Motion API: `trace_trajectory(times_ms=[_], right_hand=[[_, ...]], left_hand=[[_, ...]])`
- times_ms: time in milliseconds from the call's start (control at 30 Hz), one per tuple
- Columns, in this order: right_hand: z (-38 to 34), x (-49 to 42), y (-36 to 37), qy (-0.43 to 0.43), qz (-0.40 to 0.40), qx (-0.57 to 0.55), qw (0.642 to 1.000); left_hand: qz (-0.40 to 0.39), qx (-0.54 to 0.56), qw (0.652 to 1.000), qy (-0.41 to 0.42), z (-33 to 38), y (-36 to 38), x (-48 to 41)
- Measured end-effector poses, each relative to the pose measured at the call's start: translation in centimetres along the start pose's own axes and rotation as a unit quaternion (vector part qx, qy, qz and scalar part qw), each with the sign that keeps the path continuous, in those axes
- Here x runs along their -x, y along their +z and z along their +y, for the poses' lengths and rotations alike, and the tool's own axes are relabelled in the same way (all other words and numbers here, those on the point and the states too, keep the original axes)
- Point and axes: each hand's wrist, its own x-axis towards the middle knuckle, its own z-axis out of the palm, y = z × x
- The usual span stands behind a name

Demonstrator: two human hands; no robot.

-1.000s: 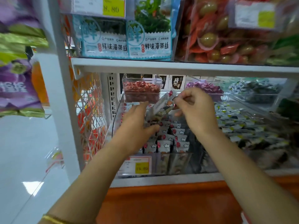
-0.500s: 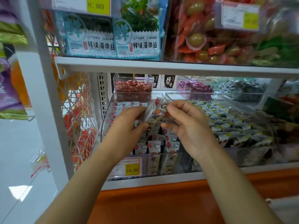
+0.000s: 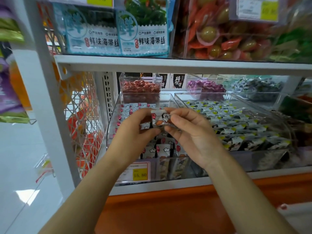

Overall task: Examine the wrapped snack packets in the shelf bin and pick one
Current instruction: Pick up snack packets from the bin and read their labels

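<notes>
Head view showed both hands raised over the clear shelf bin (image 3: 111, 125), one wrapped snack packet (image 3: 157, 119) pinched between them. The left hand (image 3: 133, 134) gripped its left side between thumb and fingers, and the right hand (image 3: 190, 132) pinched its right edge. The packet hung just above the rows of like packets in the bin (white wrappers with red marks). The risk, as I judged it, was a slip: held only at its glossy edges, it could drop among its neighbours if either pinch loosened. A second earlier the packet had slanted up long toward the right hand; now it sat bunched and level, with the hands closer together.
</notes>
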Motion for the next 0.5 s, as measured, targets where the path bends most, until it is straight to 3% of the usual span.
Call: trace_trajectory(times_ms=[267, 500], right_hand=[[-0.42, 0.44, 0.10, -0.027, -0.039, 0.034, 0.998], [-0.29, 0.42, 0.25, -0.073, -0.001, 0.102, 0.992]], left_hand=[[-0.001, 0.058, 0.998, 0.006, 0.33, -0.16, 0.39], [-0.036, 0.049, 0.998, -0.007, 0.18, -0.12, 0.40]])
